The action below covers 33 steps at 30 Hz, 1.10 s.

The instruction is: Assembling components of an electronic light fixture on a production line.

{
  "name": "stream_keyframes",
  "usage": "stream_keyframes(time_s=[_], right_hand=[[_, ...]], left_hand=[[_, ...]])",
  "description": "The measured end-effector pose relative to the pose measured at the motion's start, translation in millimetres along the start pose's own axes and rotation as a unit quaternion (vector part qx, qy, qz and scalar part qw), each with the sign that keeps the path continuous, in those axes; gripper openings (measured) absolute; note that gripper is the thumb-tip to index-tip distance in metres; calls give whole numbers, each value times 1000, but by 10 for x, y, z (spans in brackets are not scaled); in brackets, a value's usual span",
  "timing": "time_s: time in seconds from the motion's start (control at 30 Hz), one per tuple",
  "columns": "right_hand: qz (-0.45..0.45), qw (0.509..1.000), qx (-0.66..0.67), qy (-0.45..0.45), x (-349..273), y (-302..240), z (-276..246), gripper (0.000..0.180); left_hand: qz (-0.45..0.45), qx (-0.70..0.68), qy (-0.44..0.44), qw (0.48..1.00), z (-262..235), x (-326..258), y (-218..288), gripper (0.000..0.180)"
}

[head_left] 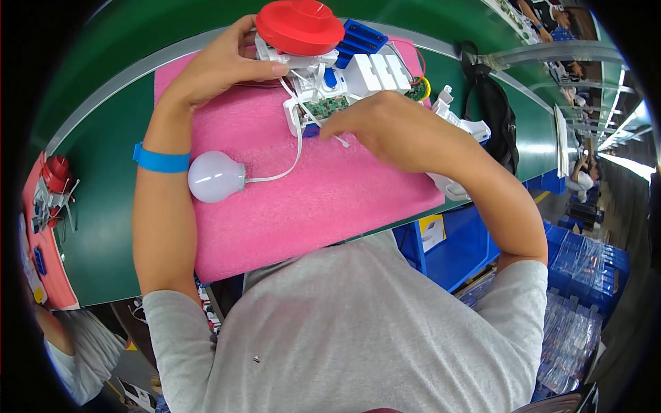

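Observation:
My left hand [224, 65] grips a white plastic housing [292, 58] at the far side of a pink cloth mat [310, 213], its thumb along the near edge. A round red plastic part [301, 27] sits on this housing. My right hand [392, 131] bends over a green circuit board [327, 107] in the white assembly, fingertips closed together beside it; what they pinch is hidden. A thin white cable runs past those fingertips to a small white connector [345, 143]. Another white cable [297, 155] leads to a white bulb-shaped piece [217, 177], which lies by my left forearm.
Blue battery-like holders [361, 40] and a white ribbed block [379, 72] adjoin the assembly. A white plastic part [461, 120] and a black bag [494, 113] lie to the right. Blue bins [447, 258] stand below the bench edge. At left, another person's sleeve [86, 354] shows near a second mat.

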State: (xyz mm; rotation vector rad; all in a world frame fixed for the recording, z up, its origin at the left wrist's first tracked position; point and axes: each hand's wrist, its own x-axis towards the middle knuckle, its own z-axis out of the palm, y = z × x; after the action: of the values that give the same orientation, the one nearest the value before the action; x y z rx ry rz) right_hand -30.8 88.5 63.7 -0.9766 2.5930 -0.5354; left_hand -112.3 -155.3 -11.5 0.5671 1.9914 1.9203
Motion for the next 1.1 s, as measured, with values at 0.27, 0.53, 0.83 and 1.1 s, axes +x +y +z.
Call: stream_keyframes(time_s=[0.27, 0.53, 0.83, 1.1], right_hand=[[-226, 973, 41, -38, 194, 63, -241, 13], [-4, 915, 379, -135, 453, 227, -455, 14], [-266, 952, 7, 154, 436, 307, -111, 17], [-137, 839, 498, 172, 426, 155, 63, 16]], left_hand=[[22, -9, 0, 1000, 12, -30, 27, 84], [13, -38, -9, 999, 54, -51, 81, 83], [-19, -45, 21, 999, 38, -41, 114, 79], [-12, -85, 10, 996, 33, -63, 74, 77]])
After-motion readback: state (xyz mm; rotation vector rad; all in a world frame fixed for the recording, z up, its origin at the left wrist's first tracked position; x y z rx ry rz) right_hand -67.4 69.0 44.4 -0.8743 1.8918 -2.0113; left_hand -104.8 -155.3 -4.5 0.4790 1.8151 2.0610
